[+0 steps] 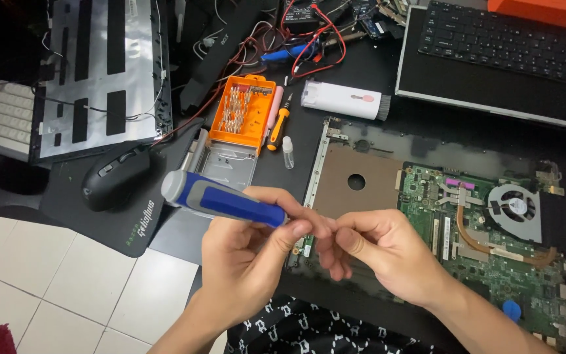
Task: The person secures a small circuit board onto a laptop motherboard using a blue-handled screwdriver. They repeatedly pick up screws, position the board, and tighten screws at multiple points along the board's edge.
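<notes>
While left hand (247, 255) grips blue screwdriver (221, 200) tilted, right hand (378, 252) pinches its tip, above motherboard (492, 242).

Your left hand (247, 262) and right hand (378, 252) are bare, no gloves or rings. Your forearms show no sleeves. Below them, you're wearing black fabric (309, 331) with a white pattern.

Lighting even, fairly bright, diffuse from overhead; no hard shadows, just soft ones under the hands. Mild glare on silver panel (99, 72) far left and on white floor tiles (73, 282) near left. Far-left corner goes dark. Focus sharp across frame, slight softness on fingertips (325, 229). Slight wide-angle stretch at edges.
</notes>
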